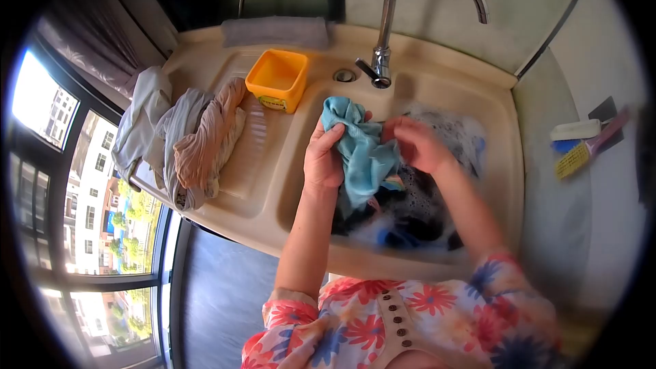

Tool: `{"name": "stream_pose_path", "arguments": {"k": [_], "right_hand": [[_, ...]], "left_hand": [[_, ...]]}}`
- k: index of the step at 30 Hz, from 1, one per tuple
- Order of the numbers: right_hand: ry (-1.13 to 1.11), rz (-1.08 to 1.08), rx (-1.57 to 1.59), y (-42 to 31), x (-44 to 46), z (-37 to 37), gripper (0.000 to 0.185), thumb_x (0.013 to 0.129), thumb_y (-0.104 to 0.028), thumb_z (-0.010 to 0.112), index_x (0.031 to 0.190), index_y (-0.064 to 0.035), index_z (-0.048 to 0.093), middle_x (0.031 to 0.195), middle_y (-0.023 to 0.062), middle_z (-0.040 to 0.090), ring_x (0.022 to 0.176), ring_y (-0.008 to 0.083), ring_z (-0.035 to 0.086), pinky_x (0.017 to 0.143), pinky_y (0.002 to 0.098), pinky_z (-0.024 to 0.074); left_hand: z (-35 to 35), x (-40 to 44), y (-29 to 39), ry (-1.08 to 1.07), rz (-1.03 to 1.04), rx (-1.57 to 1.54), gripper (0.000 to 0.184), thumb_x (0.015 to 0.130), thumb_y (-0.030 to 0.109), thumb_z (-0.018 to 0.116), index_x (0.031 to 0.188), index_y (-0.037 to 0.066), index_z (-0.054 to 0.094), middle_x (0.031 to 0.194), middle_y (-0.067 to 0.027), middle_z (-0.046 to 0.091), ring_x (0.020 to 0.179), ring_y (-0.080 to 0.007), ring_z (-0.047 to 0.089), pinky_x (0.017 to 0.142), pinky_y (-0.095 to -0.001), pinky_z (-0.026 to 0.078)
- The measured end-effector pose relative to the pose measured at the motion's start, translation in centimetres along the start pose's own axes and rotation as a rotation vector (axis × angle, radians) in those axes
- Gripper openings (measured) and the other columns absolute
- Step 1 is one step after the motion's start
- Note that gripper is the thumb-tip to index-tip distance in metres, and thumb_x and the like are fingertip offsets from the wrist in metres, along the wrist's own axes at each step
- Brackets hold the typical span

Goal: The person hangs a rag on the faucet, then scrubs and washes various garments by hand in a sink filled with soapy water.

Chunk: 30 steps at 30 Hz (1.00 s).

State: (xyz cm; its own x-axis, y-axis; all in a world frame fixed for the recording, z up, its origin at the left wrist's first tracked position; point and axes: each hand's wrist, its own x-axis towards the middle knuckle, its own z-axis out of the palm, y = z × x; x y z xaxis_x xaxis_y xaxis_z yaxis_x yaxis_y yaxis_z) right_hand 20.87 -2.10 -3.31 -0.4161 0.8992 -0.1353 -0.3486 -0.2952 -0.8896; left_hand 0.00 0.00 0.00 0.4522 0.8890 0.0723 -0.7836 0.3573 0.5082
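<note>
A wet teal cloth [365, 157], bunched and hanging in folds, is held up over the sink basin. My left hand [324, 154] grips its left side, thumb in front. Against the cloth's right edge is my right hand [424, 145], smeared by motion, so whether its fingers grip the fabric cannot be told. Below both hands, dark laundry [424, 198] lies in sudsy water, with white foam [468, 147] along the right. The cloth's lower end hangs close to the soaking clothes.
Beige sink [273, 184] with a chrome faucet [386, 20] behind. On the left drainboard lie twisted garments [205, 137] and a yellow-orange container [279, 78]. A grey rolled towel [275, 31] rests at the back. Brushes [588, 147] hang on the right wall; a window [89, 191] is at left.
</note>
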Motion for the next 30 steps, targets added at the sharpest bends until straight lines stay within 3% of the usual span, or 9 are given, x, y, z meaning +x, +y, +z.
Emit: {"name": "stream_pose_path", "arguments": {"k": [2,5,9,10,13,18,25,28,30], "right_hand": [[0.258,-0.118,0.062,0.2,0.9,0.6,0.045,0.084,-0.024,0.057,0.123,-0.0093,0.042,0.112,0.0044,0.052,0.092,0.013,0.054,0.07,0.0283,0.0496],[0.153,-0.128,-0.118,-1.5,-0.3,2.5,0.044,0.084,-0.022,0.057,0.122,-0.0057,0.042,0.113,0.0035,0.051,0.091,0.0096,0.052,0.066,0.0253,0.0481],[0.044,-0.058,-0.352,-2.0,0.0,0.9,0.03,0.084,-0.02,0.058,0.108,-0.002,0.055,0.094,0.0005,0.059,0.082,0.0061,0.054,0.068,0.0194,0.0449],[0.142,-0.072,-0.314,-3.4,-0.5,1.8,0.021,0.084,-0.016,0.057,0.098,-0.0012,0.06,0.085,-0.0003,0.062,0.077,0.0061,0.056,0.07,0.0194,0.045],[0.318,-0.254,-0.207,-6.1,-1.5,1.7,0.018,0.084,-0.012,0.057,0.098,-0.0012,0.06,0.087,0.001,0.062,0.078,0.0068,0.057,0.072,0.0204,0.0451],[0.337,-0.359,-0.151,-11.5,-2.4,2.3,0.015,0.085,-0.014,0.055,0.089,-0.0006,0.06,0.082,-0.0005,0.061,0.076,0.0055,0.055,0.068,0.0197,0.0444],[0.603,-0.421,-0.715,-14.9,-3.1,0.3,0.018,0.084,-0.021,0.058,0.077,-0.0046,0.057,0.067,-0.0062,0.051,0.062,0.0024,0.044,0.054,0.0204,0.0379],[0.657,-0.367,-0.632,-17.6,-4.4,0.5,0.019,0.083,-0.023,0.059,0.086,-0.0043,0.06,0.073,-0.0035,0.055,0.068,0.0042,0.049,0.061,0.0202,0.0413],[0.702,-0.482,-0.696,-19.9,-4.5,1.2,0.021,0.082,-0.023,0.059,0.092,-0.0045,0.06,0.077,-0.0017,0.056,0.071,0.0054,0.051,0.064,0.0204,0.0425]], "left_hand": [[0.3,-0.2,0.2,-0.116,-0.043,-0.188,0.037,0.073,0.003,0.053,0.11,0.0,0.049,0.108,-0.0155,0.055,0.106,-0.0316,0.05,0.094,-0.0449,0.038],[-1.0,0.8,-0.5,-0.194,-0.114,-0.155,0.037,0.068,-0.001,0.052,0.105,-0.001,0.052,0.107,-0.0154,0.056,0.102,-0.0275,0.052,0.092,-0.0413,0.04],[-1.1,0.3,0.7,-0.138,-0.08,0.05,0.027,0.067,-0.005,0.051,0.093,-0.002,0.059,0.113,-0.0137,0.054,0.106,-0.0249,0.05,0.094,-0.0349,0.036],[-1.0,0.3,1.1,-0.187,-0.061,0.112,0.026,0.068,-0.006,0.053,0.092,-0.002,0.061,0.115,-0.0123,0.054,0.106,-0.0235,0.049,0.094,-0.0331,0.034],[-0.8,0.7,1.8,-0.202,-0.048,0.222,0.026,0.071,-0.004,0.055,0.096,0.0,0.062,0.115,-0.0122,0.053,0.105,-0.023,0.049,0.093,-0.0334,0.035],[0.1,1.4,1.9,-0.15,-0.137,0.334,0.022,0.081,-0.002,0.053,0.101,0.001,0.061,0.095,-0.0038,0.059,0.091,-0.0116,0.052,0.084,-0.0238,0.039],[2.2,2.6,1.4,-0.077,-0.131,0.567,0.023,0.081,0.0,0.055,0.105,-0.001,0.057,0.087,-0.0034,0.06,0.079,-0.0082,0.053,0.073,-0.0217,0.043],[2.7,3.1,1.5,-0.188,-0.193,0.732,0.035,0.077,0.002,0.062,0.111,-0.002,0.052,0.085,-0.0033,0.059,0.078,-0.0084,0.053,0.073,-0.0226,0.043],[3.7,3.7,1.7,-0.248,-0.212,0.862,0.039,0.076,0.003,0.063,0.113,-0.001,0.051,0.085,-0.0033,0.059,0.078,-0.0088,0.054,0.072,-0.0225,0.043]]}}
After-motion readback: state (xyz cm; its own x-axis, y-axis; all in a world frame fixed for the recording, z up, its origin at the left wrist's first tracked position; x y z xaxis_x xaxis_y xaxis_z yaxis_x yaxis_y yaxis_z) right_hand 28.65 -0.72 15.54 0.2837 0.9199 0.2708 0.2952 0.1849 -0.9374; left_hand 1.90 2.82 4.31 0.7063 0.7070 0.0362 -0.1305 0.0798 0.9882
